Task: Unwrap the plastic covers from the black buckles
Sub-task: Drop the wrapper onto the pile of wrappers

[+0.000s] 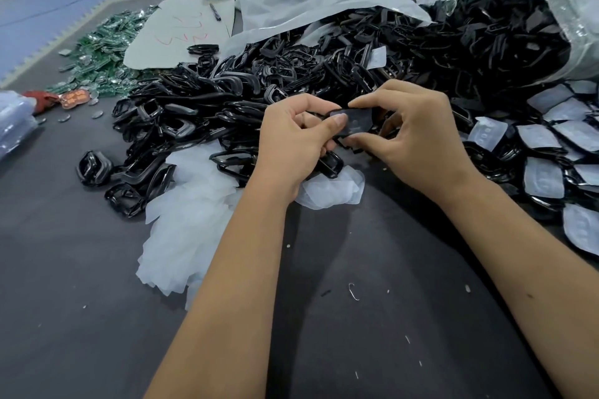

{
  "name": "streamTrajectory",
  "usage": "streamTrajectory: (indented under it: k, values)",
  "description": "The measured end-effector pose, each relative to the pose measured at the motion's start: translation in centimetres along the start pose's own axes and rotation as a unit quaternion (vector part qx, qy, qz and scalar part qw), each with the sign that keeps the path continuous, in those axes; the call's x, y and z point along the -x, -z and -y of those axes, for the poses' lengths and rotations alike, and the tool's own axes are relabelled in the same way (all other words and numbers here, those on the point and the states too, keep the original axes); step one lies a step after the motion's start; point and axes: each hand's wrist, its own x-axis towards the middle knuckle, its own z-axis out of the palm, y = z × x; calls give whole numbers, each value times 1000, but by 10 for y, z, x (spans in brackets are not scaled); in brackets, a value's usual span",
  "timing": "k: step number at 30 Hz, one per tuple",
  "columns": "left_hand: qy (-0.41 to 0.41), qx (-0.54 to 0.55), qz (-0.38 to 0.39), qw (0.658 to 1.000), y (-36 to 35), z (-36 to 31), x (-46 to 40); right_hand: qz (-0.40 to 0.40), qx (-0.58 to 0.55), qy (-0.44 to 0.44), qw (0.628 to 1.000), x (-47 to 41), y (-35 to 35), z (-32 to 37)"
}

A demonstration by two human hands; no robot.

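Forearms: two bare forearms reach forward over the dark counter (372, 317), nearest the lens.
Left hand (291, 142): fingers curled, thumb pressed onto the near edge of the held buckle.
Right hand (418, 136): thumb and forefinger pinch the far end of the same piece; the other fingers are tucked beneath it.
Held buckle (351, 123): black, with a clear film across its face, clamped between both hands just above the heap's near edge.
Second buckle (330, 165): black loop showing under the left palm; whether that hand grips it cannot be told.
Unwrapped heap (227, 91): large spill of bare black buckles, centre and left.
Wrapped stock (547, 152): buckles with white covers on, laid out at the right.
Discarded covers (188, 214): pale translucent sheets piled left of the left forearm, more beneath the hands.
Open sack (486, 42): clear bag at upper right, buckles pouring out.
Green pieces (103, 52): scattered pile, far left, well apart from the work.
Status, judged: peel of one cover about to begin; much stock remains.
Risk: film may tear and leave a strip if pulled from a poor edge.
Risk: a slipped pinch drops the piece into the bare heap, mixing wrapped with unwrapped.
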Motion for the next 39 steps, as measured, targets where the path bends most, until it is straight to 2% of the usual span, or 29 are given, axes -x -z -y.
streamTrajectory:
  k: [6, 13, 17, 21, 24, 27, 32, 35, 37, 39]
  values:
    - [-5, -97, -23, 995, -1, -1, -2, 13, 18, 14, 1000, 1, 0, -1]
    - [-12, -139, -34, 990, -3, 1, -2, 30, 39, -13, 999, 1, 2, 2]
    - [-74, -215, -53, 972, -23, -6, 4, 32, 76, -56, 995, 2, 19, 2]
    - [-142, -215, -62, 964, -65, -23, 11, 9, 136, -91, 986, 10, 63, -6]
    - [-169, -194, -34, 966, -112, -36, 15, 29, 200, -145, 969, 20, 109, -18]
    - [-166, -175, 45, 969, -161, -45, 20, 27, 255, -205, 945, 33, 153, -30]
    - [-179, -216, 140, 950, -206, -49, 24, 56, 276, -311, 908, 44, 199, -42]
    - [-198, -225, 114, 947, -199, -49, 24, 60, 269, -317, 907, 46, 208, -39]
    - [-191, -218, 81, 954, -181, -43, 21, 44, 256, -294, 920, 44, 208, -33]
    - [-188, -235, 78, 951, -159, -35, 20, 55, 240, -265, 932, 37, 202, -24]
